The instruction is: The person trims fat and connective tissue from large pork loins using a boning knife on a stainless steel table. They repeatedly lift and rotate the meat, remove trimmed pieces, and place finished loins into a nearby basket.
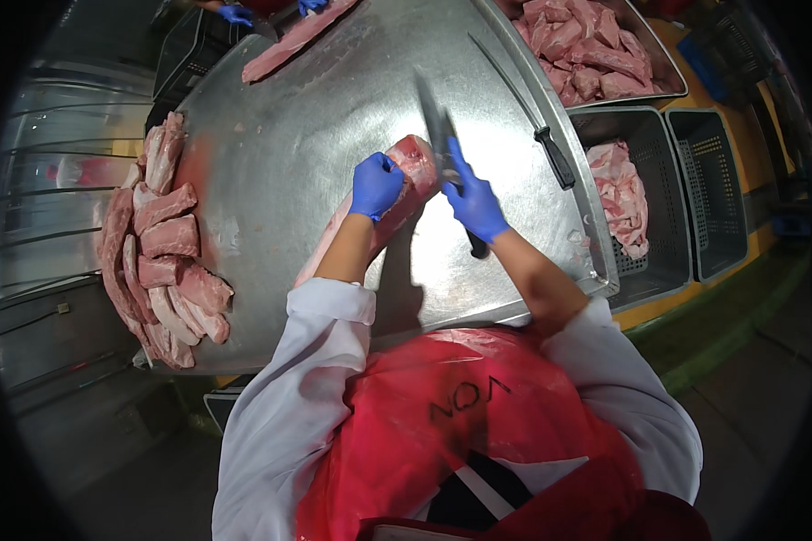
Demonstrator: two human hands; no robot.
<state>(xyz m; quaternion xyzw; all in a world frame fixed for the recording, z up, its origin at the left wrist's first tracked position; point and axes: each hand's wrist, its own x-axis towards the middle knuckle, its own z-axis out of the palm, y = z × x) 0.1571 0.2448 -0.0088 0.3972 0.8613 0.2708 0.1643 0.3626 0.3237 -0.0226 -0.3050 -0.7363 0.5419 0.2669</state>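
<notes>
A long pork loin (411, 167), pink with pale fat, lies slantwise on the metal table (289, 135) before me. My left hand (377, 187), in a blue glove, is closed on its upper part, with the fingertips hidden against the meat. Just right of the loin's far end, my right hand (475, 203), also gloved in blue, grips a knife (431, 104) by its dark handle. The blade points away from me and is smeared by motion. Whether it touches the meat, I cannot tell.
A second black-handled knife (555, 158) lies along the table's right rim. Pork strips (167, 239) are heaped at the left edge. Right of the table stand a tray of meat chunks (595, 50) and grey crates (654, 270). Across the table, another person's gloved hands (235, 14) work on meat.
</notes>
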